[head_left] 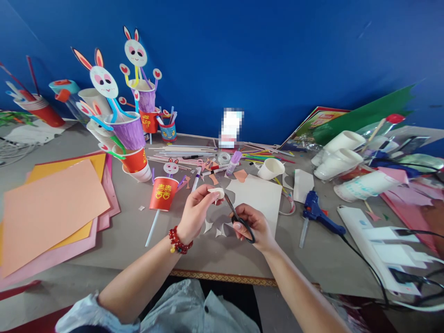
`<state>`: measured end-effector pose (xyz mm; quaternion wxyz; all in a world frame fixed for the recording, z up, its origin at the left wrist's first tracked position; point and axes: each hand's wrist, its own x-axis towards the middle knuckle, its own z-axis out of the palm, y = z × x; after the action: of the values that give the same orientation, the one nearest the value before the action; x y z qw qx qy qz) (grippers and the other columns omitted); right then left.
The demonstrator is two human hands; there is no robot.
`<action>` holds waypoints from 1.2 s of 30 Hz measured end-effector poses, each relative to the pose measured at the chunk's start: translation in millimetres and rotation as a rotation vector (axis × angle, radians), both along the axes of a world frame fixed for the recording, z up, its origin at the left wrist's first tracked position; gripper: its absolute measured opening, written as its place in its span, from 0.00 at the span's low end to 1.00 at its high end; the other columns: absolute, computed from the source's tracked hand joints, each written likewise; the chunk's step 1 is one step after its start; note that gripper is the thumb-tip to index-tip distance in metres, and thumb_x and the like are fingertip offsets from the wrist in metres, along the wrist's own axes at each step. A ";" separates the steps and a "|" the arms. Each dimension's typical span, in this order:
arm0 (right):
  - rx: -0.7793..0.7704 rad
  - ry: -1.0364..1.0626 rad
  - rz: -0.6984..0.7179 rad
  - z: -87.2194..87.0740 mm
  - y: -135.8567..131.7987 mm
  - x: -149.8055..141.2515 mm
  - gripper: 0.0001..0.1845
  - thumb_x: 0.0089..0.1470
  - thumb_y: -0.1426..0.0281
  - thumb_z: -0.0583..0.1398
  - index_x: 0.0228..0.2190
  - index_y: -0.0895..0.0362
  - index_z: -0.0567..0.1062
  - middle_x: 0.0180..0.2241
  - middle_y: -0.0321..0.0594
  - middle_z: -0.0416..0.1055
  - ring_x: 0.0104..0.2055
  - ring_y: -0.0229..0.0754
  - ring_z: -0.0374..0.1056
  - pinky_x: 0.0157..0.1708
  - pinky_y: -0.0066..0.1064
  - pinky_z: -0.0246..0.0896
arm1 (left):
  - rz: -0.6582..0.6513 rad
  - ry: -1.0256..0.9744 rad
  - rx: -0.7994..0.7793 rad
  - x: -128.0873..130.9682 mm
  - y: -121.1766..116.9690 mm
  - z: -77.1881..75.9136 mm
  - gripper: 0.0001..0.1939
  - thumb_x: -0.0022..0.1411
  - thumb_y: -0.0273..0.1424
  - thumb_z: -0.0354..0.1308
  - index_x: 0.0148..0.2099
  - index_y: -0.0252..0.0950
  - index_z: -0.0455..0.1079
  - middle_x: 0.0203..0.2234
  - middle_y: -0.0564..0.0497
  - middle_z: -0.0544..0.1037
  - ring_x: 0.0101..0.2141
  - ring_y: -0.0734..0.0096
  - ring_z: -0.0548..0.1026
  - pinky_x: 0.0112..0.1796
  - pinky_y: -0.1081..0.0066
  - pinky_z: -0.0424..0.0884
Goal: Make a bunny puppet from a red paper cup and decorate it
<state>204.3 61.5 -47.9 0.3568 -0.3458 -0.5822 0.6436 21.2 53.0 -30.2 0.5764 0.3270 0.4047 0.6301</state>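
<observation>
My left hand (196,210) pinches a small white paper piece (217,192) above the grey table (156,240). My right hand (255,226) grips black-handled scissors (237,217), whose blades point up at the paper piece. A red bead bracelet (178,241) circles my left wrist. Small white paper scraps (213,229) lie on the table just below my hands. A white sheet (258,196) lies right behind them, and a red paper cup (163,193) on a straw stands to the left.
Orange, yellow and pink sheets (52,208) are stacked at left. Rabbit-faced paper cups (128,129) stand at the back left, straws (183,150) behind. A blue glue gun (317,212), white cups (338,157) and a power strip (381,245) with cables lie at right.
</observation>
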 end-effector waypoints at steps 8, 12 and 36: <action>-0.008 -0.008 0.010 -0.7 -1.0 0.4 0.22 0.49 0.53 0.69 0.32 0.57 0.71 0.17 0.30 0.66 0.14 0.30 0.60 0.14 0.21 0.54 | 0.028 0.061 0.022 -0.5 0.0 2.1 0.07 0.62 0.33 0.62 0.33 0.36 0.73 0.28 0.53 0.77 0.29 0.75 0.71 0.37 0.74 0.67; 0.000 -0.022 0.005 -0.7 -0.7 0.5 0.22 0.49 0.52 0.69 0.31 0.57 0.71 0.16 0.30 0.66 0.14 0.30 0.59 0.14 0.21 0.54 | 0.031 0.046 0.038 -0.9 -0.3 1.7 0.08 0.62 0.33 0.62 0.32 0.36 0.70 0.28 0.53 0.76 0.29 0.75 0.71 0.36 0.74 0.67; -0.079 0.074 0.050 0.9 -1.4 -0.3 0.26 0.47 0.50 0.69 0.34 0.57 0.70 0.20 0.33 0.71 0.18 0.34 0.65 0.17 0.24 0.61 | -0.031 0.087 0.022 7.8 -5.3 3.7 0.11 0.60 0.38 0.64 0.32 0.35 0.71 0.30 0.51 0.77 0.30 0.74 0.71 0.37 0.72 0.68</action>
<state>203.9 60.1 -47.0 0.3479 -0.3210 -0.5512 0.6871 29.0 47.7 -26.4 0.5644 0.3668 0.4173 0.6105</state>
